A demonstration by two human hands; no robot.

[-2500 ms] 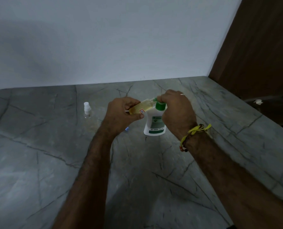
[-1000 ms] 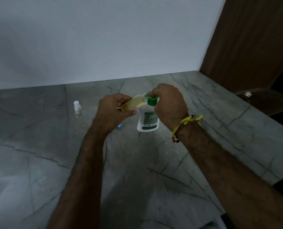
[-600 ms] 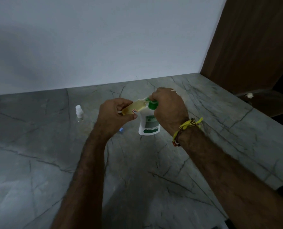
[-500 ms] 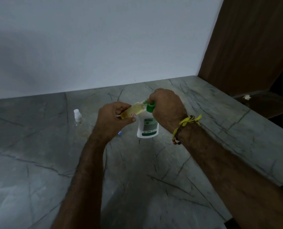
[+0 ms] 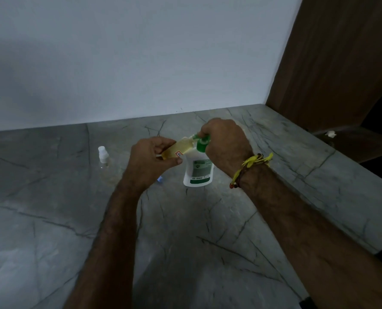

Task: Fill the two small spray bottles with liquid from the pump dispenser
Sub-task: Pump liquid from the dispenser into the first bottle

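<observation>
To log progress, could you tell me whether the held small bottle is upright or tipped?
Tipped: the small bottle slants toward the pump spout.

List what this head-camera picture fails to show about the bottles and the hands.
- Pump head: head view, hidden under the right hand.
- Held spray bottle: its base hidden in the left hand.
- Dispenser label: too small to read.
- Blue item: mostly hidden behind the left wrist.
- Second bottle: fill level unclear, clear and dim.

grey marble table [image 5: 207, 253] | pump dispenser [image 5: 198, 172] | capped spray bottle [image 5: 103, 155]
</observation>
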